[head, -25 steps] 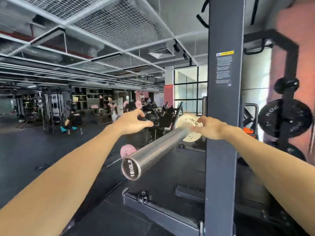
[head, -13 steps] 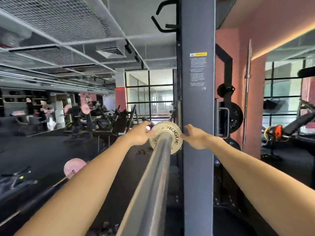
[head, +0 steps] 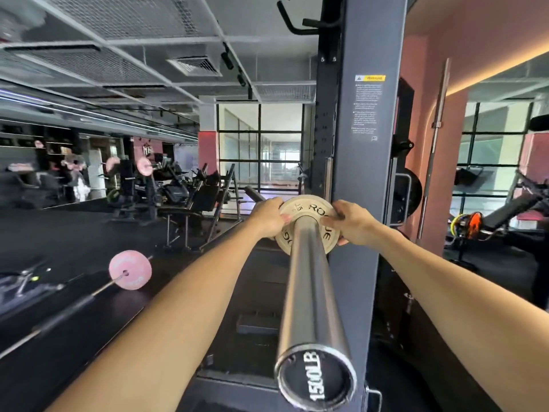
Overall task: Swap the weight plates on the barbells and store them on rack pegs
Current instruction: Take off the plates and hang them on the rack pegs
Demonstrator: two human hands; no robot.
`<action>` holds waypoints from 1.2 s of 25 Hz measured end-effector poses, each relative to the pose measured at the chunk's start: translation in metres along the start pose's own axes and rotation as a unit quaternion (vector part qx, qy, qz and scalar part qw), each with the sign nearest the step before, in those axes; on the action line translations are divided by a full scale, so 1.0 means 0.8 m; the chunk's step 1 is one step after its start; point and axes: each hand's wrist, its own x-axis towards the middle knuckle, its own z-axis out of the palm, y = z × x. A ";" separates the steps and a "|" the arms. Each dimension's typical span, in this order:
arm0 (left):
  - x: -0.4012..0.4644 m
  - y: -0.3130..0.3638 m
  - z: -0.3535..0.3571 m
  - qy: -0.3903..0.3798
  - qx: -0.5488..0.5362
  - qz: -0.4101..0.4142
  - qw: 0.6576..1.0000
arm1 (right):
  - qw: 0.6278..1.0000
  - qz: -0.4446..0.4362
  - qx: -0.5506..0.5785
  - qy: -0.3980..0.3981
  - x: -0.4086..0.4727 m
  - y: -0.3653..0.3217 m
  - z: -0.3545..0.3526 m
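A small cream weight plate (head: 309,208) marked ROGUE sits on the steel barbell sleeve (head: 309,292), which runs straight toward me and ends in a black cap reading 1500LB. My left hand (head: 269,217) grips the plate's left rim. On the right rim my right hand (head: 350,223) grips it, fingers curled round the edge. The sleeve hides the plate's lower middle. A second barbell with a pink plate (head: 130,270) lies on the floor to the left.
The grey rack upright (head: 364,173) stands just right of the plate. Black plates (head: 411,191) hang on pegs behind it, partly hidden. A bare bar (head: 436,150) stands against the pink wall. Benches and machines (head: 193,203) fill the back left.
The view has swung so the sleeve points straight at me. Both hands have closed onto the cream plate's rim, fingers now wrapped round its edges.
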 end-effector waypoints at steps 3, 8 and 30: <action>-0.053 0.020 -0.013 0.005 -0.010 -0.023 1.000 | 1.000 -0.021 0.000 -0.002 -0.038 -0.004 -0.006; -0.139 0.051 -0.037 0.017 0.010 -0.049 0.999 | 0.999 -0.036 -0.010 0.001 -0.100 -0.019 -0.012; -0.395 0.110 -0.146 -0.035 -0.045 -0.021 0.998 | 0.999 -0.035 0.003 -0.035 -0.379 -0.118 -0.041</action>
